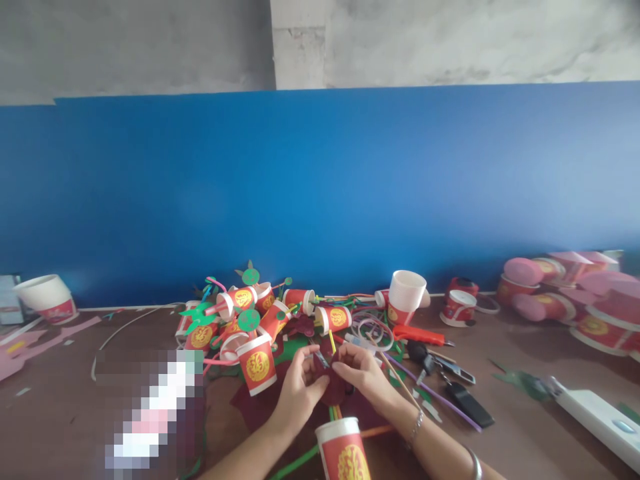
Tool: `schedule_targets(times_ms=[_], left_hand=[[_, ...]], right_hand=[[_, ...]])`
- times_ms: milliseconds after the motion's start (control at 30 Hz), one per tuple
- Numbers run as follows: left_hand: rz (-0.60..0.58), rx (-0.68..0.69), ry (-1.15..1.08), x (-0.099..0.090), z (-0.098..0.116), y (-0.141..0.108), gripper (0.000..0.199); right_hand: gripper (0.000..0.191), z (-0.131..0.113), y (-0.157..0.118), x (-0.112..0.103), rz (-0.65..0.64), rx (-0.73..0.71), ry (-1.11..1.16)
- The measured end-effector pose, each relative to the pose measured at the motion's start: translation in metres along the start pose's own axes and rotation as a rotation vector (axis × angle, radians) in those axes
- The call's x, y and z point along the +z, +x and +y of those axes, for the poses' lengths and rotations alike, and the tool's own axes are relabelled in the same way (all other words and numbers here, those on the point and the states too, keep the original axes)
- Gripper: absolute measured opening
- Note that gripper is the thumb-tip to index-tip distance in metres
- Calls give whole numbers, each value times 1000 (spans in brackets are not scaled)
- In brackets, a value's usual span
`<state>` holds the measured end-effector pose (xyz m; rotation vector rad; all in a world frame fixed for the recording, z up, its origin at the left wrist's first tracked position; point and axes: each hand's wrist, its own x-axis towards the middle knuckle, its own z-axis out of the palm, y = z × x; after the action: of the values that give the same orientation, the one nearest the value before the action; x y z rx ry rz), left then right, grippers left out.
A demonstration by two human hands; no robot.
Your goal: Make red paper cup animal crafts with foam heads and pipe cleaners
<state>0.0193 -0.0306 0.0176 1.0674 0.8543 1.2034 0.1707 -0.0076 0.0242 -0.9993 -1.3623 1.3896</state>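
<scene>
My left hand (303, 387) pinches the left edge of a dark maroon paper piece (331, 395). My right hand (367, 379) grips the same piece on its right side, fingertips close to the left ones. A short yellow strip (332, 342) sticks up between the hands. Just below them is a red-and-white paper cup (344, 448) with a gold emblem; green and orange straws (335, 413) rise from it towards the maroon piece. How the straws meet the piece is hidden. Larger maroon paper (255, 403) lies on the table underneath.
Decorated red cups (257, 363) with green paper shapes are heaped at left-centre. Stacked white cups (407, 293), an orange cutter (420, 335), keys with a black fob (467, 403) and a white glue gun (597, 413) lie rightward. Pink cup figures (545, 300) stand far right.
</scene>
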Motion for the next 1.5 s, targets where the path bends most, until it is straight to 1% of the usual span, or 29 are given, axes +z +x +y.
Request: schedule_targets(times_ms=[167,233,433,567,667,767,833,900,1000,1100,1233,1267,1300,1333,1400,1433,1500], left_hand=[[15,18,2,-1,-1,-2,48],[9,31,5,-2,-2,-1,47],[32,36,34,-3,-6,1,42],[15,28,39,-2,-3,0,38],[0,11,68,-2,0,-1,32],[-25,-25,106,-1,3,-1,26],[-28,-37,101,0,5,-1,25],[-18,-33,82,0,8,-1,26],[-13,-26,51,0,11,-1,26],[25,-18,33,-3,16,0,26],[170,90,19,-10,21,3,28],[209,118,11,-12,22,4,29],[247,142,2,-13,23,5,29],[281,160,-5,-13,24,5,30],[324,180,-7,-14,24,6,30],[327,186,0,-14,23,7,30],[292,184,36,-14,22,7,30]], right_hand=[[30,2,-1,2,-119,29,-12],[32,2,-1,2,-131,22,-40],[32,1,-1,-2,-95,-25,-143],[34,4,0,-5,-12,-105,-222],[35,9,2,-7,18,-116,-213],[38,11,3,-8,73,-136,-206],[40,9,3,-8,98,-170,-236],[39,4,2,-7,80,-192,-249],[35,-5,-2,-5,86,-177,-186],[47,-13,-3,-7,162,-129,-81],[47,-14,-1,-14,403,-170,-17],[47,-14,0,-15,433,-148,7],[48,-13,0,-15,424,-99,38],[49,-12,-1,-14,384,-39,69],[48,-10,-3,-8,263,70,117],[48,-10,-5,-4,208,95,134],[46,-10,-8,3,118,97,158]])
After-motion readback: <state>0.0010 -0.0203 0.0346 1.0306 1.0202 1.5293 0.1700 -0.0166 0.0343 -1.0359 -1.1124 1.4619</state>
